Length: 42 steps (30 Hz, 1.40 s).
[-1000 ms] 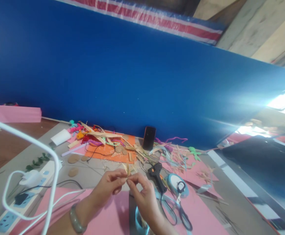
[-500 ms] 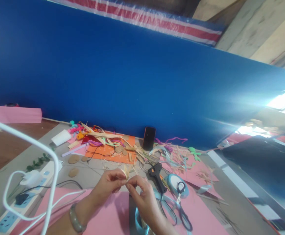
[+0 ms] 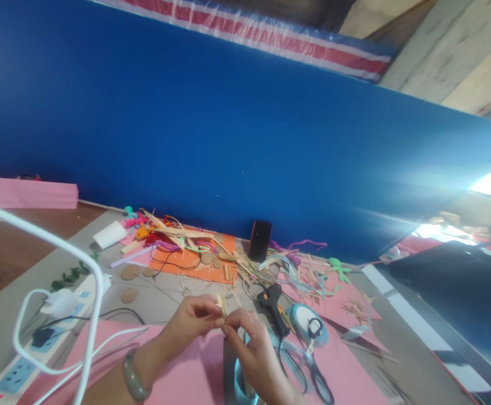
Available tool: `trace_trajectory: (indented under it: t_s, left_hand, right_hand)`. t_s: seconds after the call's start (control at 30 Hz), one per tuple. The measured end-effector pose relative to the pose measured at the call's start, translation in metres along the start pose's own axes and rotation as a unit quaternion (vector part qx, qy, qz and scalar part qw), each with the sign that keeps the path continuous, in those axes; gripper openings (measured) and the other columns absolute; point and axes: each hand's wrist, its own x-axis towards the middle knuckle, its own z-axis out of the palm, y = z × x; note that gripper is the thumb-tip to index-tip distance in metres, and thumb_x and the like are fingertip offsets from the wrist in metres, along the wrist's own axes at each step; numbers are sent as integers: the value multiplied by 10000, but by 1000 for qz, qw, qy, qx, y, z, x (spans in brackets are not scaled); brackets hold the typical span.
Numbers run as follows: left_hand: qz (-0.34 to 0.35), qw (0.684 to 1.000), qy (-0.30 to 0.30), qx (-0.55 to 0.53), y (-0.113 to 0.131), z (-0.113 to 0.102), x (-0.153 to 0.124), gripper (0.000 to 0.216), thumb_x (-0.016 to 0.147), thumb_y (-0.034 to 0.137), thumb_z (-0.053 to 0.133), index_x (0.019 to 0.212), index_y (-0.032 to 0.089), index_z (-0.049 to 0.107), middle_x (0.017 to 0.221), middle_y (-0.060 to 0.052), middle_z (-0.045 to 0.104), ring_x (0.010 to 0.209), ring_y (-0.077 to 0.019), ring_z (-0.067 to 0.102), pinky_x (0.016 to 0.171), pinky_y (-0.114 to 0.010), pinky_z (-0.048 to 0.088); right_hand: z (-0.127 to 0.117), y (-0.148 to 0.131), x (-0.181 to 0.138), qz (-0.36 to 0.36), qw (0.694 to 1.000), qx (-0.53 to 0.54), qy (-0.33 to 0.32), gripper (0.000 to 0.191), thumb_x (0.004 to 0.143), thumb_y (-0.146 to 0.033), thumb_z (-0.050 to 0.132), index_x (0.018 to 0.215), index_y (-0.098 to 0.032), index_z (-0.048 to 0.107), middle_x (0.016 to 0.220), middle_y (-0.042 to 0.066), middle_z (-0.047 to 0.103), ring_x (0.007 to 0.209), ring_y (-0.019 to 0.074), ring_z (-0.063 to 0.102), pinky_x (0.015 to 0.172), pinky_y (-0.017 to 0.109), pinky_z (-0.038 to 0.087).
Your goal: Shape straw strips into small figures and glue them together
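Near the front middle of the table, my left hand (image 3: 197, 318) pinches a small pale straw-coloured piece (image 3: 221, 304), likely dried husk or leaf, whose tip sticks up above the fingers. Close against it, my right hand (image 3: 249, 340) has thumb and forefinger pressed together on the lower end of the same piece. The fingers hide most of it. A bracelet circles my left wrist. Beneath the hands lies pink paper (image 3: 186, 371), and a roll of light blue tape (image 3: 240, 382) is partly covered by my right hand.
Right of my hands are a black glue gun (image 3: 274, 309), scissors (image 3: 319, 377) and a blue-white round case (image 3: 308, 323). A phone (image 3: 260, 240) leans on the blue partition (image 3: 228, 124). Left stands a power strip (image 3: 30, 360) with a white cable (image 3: 96, 292). Craft scraps cover orange paper (image 3: 195, 269).
The whole view has shifted slightly, so things sit a little farther right. Both hands keep their pinch on the straw-coloured piece, with only small finger movement.
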Motion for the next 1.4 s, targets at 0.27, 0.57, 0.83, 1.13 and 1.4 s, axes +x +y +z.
trace_trajectory:
  t_s: [0.27, 0.57, 0.83, 1.13, 1.4]
  left_hand:
    - [14, 999, -9, -29, -4, 4, -2, 324, 604, 396, 823, 591, 107, 677, 626, 8, 509, 445, -46, 409, 405, -188, 287]
    - [17, 999, -9, -49, 0, 8, -3, 292, 594, 362, 837, 547, 116, 686, 597, 13, 510, 451, -53, 433, 419, -195, 326]
    - [4, 973, -229, -18, -15, 1, -13, 200, 583, 304, 847, 718, 172, 780, 791, -81, 676, 686, -170, 615, 618, -276, 496]
    - [-49, 925, -377, -7, -19, -3, -15, 289, 682, 416, 762, 854, 184, 782, 848, -80, 690, 793, -207, 635, 772, -325, 500]
    - [-61, 922, -381, -34, -15, -4, -15, 346, 653, 470, 764, 827, 171, 778, 823, -81, 675, 793, -212, 632, 796, -330, 495]
  right_hand:
    - [-3, 3, -7, -13, 1000, -15, 5, 206, 883, -270, 553, 688, -207, 571, 664, -5, 625, 656, 159, 556, 653, 263, 387]
    - [-13, -2, -4, 2, 999, 2, -34, 159, 850, -264, 601, 707, -202, 633, 681, 13, 649, 673, 170, 580, 659, 270, 421]
    - [-62, 23, 19, 29, 991, -131, -23, 110, 765, -257, 656, 682, -201, 611, 674, 19, 621, 642, 188, 584, 607, 296, 441]
    - [-47, 41, 44, 21, 990, -134, 32, 265, 848, -381, 557, 670, -193, 615, 577, 18, 624, 562, 167, 563, 548, 278, 428]
    - [-38, 37, 56, 30, 994, -102, 1, 342, 922, -411, 426, 673, -204, 537, 499, -17, 556, 465, 131, 514, 504, 250, 395]
